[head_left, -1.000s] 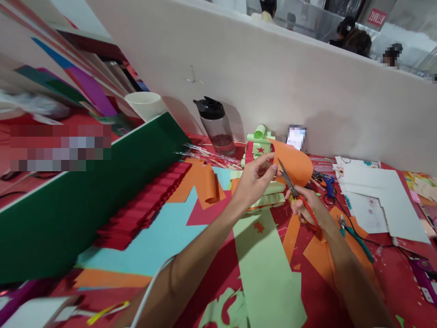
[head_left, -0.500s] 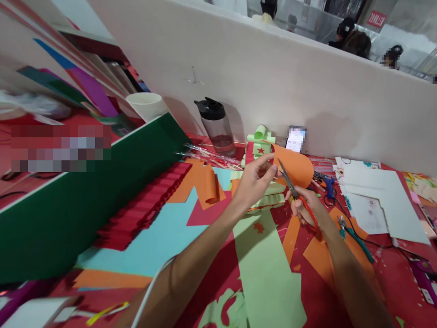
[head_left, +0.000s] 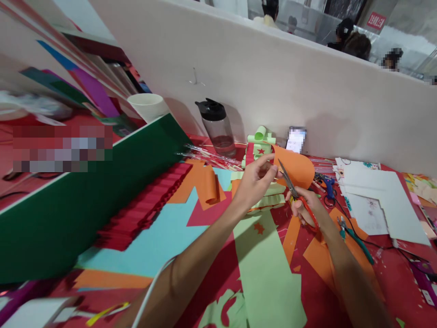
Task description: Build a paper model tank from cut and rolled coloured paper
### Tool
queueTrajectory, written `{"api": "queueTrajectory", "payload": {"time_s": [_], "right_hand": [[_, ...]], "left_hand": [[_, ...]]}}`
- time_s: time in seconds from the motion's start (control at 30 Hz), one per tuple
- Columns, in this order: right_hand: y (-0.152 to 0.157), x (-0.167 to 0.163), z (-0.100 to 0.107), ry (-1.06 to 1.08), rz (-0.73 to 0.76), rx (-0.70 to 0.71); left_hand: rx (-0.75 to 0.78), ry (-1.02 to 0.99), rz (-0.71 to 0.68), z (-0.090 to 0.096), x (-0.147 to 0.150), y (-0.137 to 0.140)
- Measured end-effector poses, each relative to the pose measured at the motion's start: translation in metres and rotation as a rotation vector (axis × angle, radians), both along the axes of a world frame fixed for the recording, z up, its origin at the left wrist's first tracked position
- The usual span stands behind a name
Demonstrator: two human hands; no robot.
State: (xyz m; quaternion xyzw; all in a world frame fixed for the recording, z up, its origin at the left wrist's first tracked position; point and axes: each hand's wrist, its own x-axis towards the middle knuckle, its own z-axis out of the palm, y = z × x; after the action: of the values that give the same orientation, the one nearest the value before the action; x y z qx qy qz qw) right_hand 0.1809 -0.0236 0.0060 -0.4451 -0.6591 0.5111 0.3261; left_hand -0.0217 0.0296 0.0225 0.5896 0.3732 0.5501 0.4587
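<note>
My left hand (head_left: 257, 177) pinches the left edge of a curved piece of orange paper (head_left: 296, 165), held above the table. My right hand (head_left: 306, 206) is wrapped around red-handled scissors (head_left: 289, 178). The scissor blades point up and left, beside my left fingertips and in front of the orange paper; whether they touch it I cannot tell. Below my hands are folded light green paper strips (head_left: 271, 200) and a long light green sheet (head_left: 262, 255) with small orange star-like cutouts (head_left: 259, 228) on it. Behind my left hand stands a green paper construction (head_left: 261, 136) with a red star.
A dark green board (head_left: 102, 191) and pleated red paper (head_left: 143, 207) lie left. A lidded bottle (head_left: 218, 130) and a phone (head_left: 296, 139) stand by the white partition (head_left: 290, 86). At right are a blue glue gun (head_left: 328, 187), teal-handled pliers (head_left: 358, 243) and white sheets (head_left: 392, 200).
The view has shifted very slightly. Both hands, the scissors and the orange paper keep almost the same positions.
</note>
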Motion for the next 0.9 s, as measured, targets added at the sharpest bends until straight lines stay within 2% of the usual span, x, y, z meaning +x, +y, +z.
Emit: {"api": "queueTrajectory", "payload": {"time_s": [0.37,0.57,0.9], "right_hand": [[0.0000,0.0019,0.0008,0.030,0.029,-0.061],[0.0003,0.0009,0.0011,0.018,0.027,-0.027],[-0.0001,-0.0009,0.0003,0.042,0.003,-0.060]], "left_hand": [[-0.026,-0.036,-0.025,0.0046,0.0019,-0.0043],[-0.029,-0.045,-0.023,0.0039,0.0025,-0.0036],[-0.031,-0.060,-0.025,0.0021,0.0024,-0.0042]]}}
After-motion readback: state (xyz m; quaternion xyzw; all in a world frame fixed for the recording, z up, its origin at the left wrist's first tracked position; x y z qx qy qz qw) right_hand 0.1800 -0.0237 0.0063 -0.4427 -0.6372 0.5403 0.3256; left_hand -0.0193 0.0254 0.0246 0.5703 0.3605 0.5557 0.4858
